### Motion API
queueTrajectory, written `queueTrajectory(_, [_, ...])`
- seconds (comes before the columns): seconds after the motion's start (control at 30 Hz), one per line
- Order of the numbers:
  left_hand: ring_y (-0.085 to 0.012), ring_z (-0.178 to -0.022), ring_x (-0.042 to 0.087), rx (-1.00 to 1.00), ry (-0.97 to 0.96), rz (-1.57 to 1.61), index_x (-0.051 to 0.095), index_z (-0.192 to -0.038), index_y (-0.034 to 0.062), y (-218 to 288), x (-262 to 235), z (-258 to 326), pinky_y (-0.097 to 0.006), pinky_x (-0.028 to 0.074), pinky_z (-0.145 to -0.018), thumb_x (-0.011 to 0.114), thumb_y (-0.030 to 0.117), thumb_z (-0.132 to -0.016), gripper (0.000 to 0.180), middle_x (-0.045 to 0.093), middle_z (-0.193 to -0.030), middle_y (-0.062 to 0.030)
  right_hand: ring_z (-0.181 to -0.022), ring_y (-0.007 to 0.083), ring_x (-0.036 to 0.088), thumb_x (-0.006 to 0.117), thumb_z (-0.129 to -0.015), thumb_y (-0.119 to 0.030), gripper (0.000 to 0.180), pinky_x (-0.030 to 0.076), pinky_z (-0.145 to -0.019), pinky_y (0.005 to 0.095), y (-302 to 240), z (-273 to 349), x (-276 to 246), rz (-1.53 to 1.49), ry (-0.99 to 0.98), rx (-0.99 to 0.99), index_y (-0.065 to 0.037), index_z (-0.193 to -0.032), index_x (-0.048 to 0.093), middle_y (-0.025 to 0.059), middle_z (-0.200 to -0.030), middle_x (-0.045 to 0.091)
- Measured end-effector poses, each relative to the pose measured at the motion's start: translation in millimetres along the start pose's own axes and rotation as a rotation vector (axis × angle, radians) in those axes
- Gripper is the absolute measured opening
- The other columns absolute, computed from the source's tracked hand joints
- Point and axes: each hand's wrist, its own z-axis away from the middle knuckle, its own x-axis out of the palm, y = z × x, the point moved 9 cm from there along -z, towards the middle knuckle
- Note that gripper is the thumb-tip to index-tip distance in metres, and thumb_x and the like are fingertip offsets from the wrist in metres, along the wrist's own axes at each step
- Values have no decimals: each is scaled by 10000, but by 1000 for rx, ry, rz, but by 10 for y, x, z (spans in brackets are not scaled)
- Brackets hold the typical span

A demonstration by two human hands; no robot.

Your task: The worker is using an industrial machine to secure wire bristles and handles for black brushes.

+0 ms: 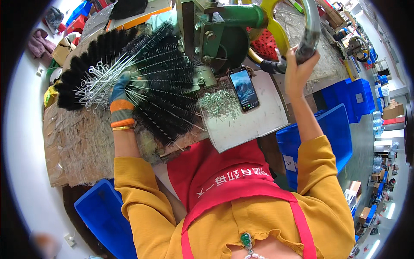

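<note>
My left hand (122,90), in a blue and orange glove, is closed on a fanned bunch of black wire brushes (168,86). Their twisted silver stems end in small loops and cross at the glove. The bristles spread out to the left, above and right of it. My bare right hand (298,71) is wrapped round the grey rim of a handwheel (314,28) with yellow spokes. A green shaft joins the wheel to a green press (239,17). The tips of some brushes reach the metal block (202,80) at the press's base.
Small metal pins (219,103) lie heaped beside a lit phone (244,90) on a white board (258,131). Blue bins (340,134) stand below on the right, another blue bin (103,216) at the lower left. The worn bench (77,146) has a ragged surface.
</note>
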Motion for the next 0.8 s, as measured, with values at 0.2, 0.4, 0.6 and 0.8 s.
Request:
queueTrajectory(0.2, [-261,-697,630,1,34,62,605,-934,-9,49,-231,-94,-383,557,-651,638,210,-810,254,639,-854,-150,-754,322,587,610,-730,-200,433,456,-714,361,-133,-710,33,394,-210,-119,-21,-1091,448,197,-828,574])
queueTrajectory(0.4, [-272,-607,637,143,116,47,579,-908,-47,173,-55,-47,-381,562,-530,694,99,-747,245,635,-798,-201,-757,314,601,616,-675,-206,346,459,-677,375,-563,-1480,462,727,-354,-216,104,-824,576,278,-839,580])
queueTrajectory(0.6, [-256,-594,647,117,192,-7,600,-910,-31,184,-93,-25,-345,563,-507,688,96,-746,225,647,-790,-200,-762,336,597,597,-678,-197,317,454,-700,383,-688,-1552,1139,974,-868,-832,61,-863,594,254,-789,589])
queueTrajectory(0.8, [-250,-622,647,143,146,-23,610,-929,-15,169,-100,-48,-339,560,-546,667,116,-771,213,649,-820,-178,-826,237,579,603,-742,-163,408,438,-777,335,-734,-890,261,614,-236,-121,0,-1089,467,162,-890,582])
